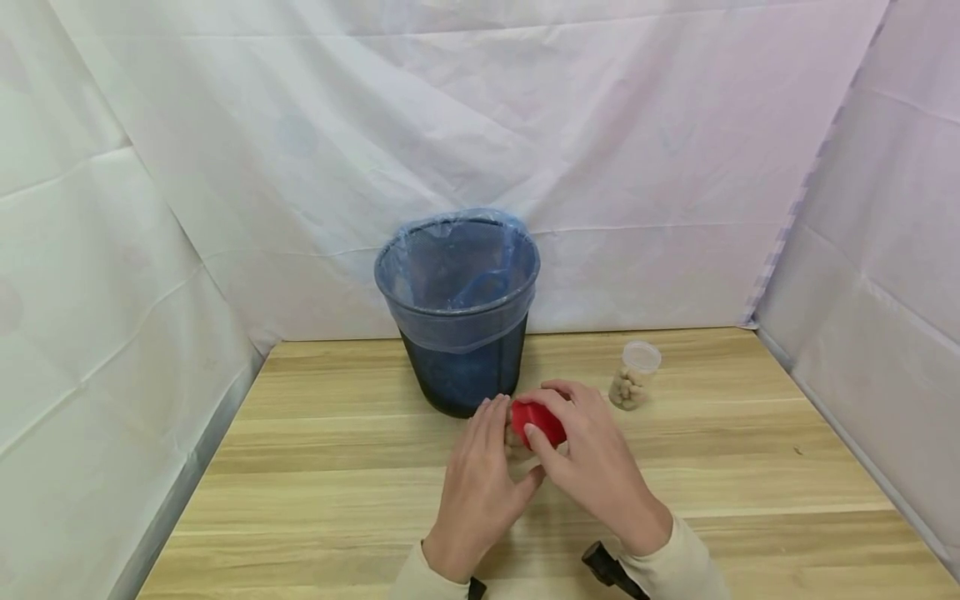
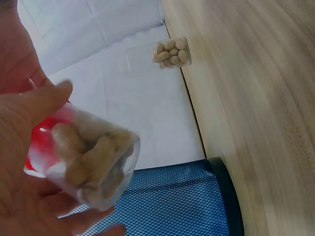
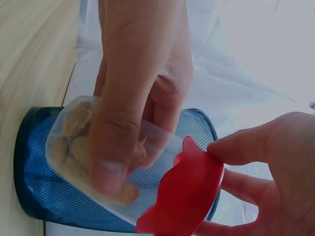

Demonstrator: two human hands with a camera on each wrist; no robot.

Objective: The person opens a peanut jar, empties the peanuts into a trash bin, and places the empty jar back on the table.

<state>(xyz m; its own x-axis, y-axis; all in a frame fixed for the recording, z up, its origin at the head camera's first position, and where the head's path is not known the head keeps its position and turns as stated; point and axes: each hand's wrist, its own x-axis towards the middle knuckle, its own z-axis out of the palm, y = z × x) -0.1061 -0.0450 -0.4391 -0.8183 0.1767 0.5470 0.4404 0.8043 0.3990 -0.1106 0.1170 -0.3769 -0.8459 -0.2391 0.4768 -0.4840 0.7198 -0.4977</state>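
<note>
Both grips on one leaning jar, spill possible

Clamps the clear jar [image 3: 160,137] between left grip [image 1: 476,483] thumb and fingers, just in front of the bin [image 1: 465,358]; pinches the red lid [image 3: 184,191] at the mouth with the right grip [image 1: 585,446]. Cannot tell whether seated or loose. Could scatter peanuts [image 3: 76,167] onto the desk [image 1: 322,475] by freeing the lid suddenly at this lean. Could let the jar spin or slip by twisting harder than the left grip can resist. Could also topple the second jar [image 1: 634,375], near the right grip, by swinging outward.
</note>
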